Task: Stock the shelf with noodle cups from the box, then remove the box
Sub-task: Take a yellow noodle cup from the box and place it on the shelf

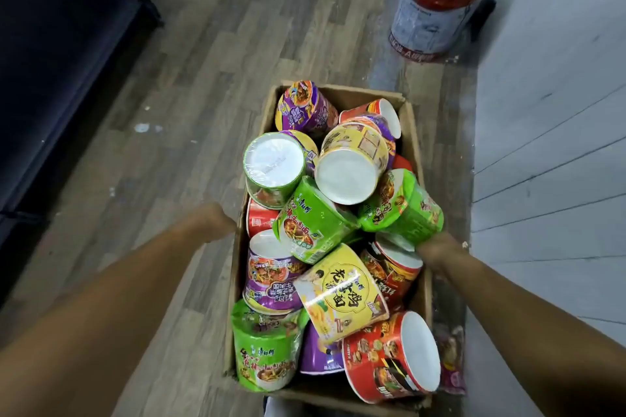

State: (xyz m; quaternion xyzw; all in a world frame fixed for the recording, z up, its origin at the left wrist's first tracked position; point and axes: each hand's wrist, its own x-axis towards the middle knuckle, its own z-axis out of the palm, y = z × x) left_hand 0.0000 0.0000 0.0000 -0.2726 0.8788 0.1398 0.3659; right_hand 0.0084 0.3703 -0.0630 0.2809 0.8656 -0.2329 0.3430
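Observation:
A brown cardboard box fills the middle of the view, heaped with several noodle cups lying at all angles: green ones, a yellow one, a red one and a purple one. My left hand grips the box's left wall, fingers hidden behind the cardboard. On the right wall, my right hand holds the box, partly hidden by a green cup. The box appears held above the floor. No shelf is in view.
A wood-pattern floor lies below. A red and white paint bucket stands at the far right by a white panelled wall. Dark furniture lines the left side.

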